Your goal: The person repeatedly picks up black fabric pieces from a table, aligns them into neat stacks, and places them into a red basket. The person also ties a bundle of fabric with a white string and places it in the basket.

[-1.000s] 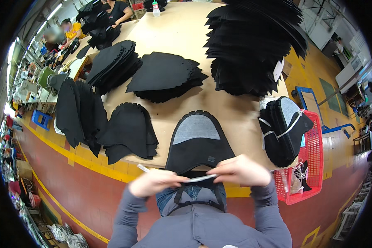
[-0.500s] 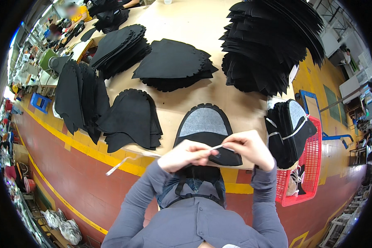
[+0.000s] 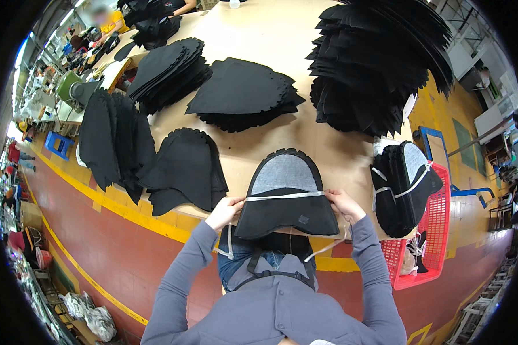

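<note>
A white fabric tie lies stretched straight across a stack of black cut fabric pieces at the table's front edge. The top piece has a rounded, notched far end with a grey panel. At the stack's left side my left hand pinches the tie. My right hand is closed on it at the right side. Loose ends of the tie dangle below both hands, in front of my lap. Whether the tie runs under the stack is hidden.
Several black fabric stacks lie on the table, with a tall pile at the far right. A bundle bound with white ties lies by the right edge, next to a red basket. A person in yellow sits far left.
My hands have moved apart from a close pinch above the stack. The tie, earlier held bunched with an end trailing left, is now drawn taut across the stack.
</note>
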The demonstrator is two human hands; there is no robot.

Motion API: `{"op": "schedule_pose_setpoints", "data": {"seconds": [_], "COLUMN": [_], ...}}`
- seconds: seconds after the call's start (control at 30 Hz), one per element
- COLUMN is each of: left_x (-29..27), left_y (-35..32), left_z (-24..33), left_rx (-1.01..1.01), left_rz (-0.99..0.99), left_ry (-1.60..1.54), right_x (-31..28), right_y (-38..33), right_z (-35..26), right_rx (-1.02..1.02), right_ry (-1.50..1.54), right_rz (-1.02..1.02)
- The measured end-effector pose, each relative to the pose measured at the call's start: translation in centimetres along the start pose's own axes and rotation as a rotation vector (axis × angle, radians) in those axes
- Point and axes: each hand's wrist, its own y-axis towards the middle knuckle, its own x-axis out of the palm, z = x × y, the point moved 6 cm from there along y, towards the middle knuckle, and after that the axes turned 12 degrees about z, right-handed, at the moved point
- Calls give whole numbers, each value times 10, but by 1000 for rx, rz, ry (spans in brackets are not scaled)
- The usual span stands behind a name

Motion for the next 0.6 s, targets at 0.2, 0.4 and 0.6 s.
{"op": "schedule_pose_setpoints", "data": {"seconds": [0.2,0.4,0.6], "left_x": [-13,19,24], "left_y": [-41,-79,-51], "left_z": [-92,-92,-116], "left_rx": [-145,-352,-178], "left_rz": [-29,-166,-259], "left_ry": [58,-303,-283], "right_x": [81,89,93], "right_y": [-127,-146,-114], "right_z": [-22,47,9], "right_rx": [11,197,-116], "right_ry": [124,206,74], "right_rz": [-95,-69,-91]}}
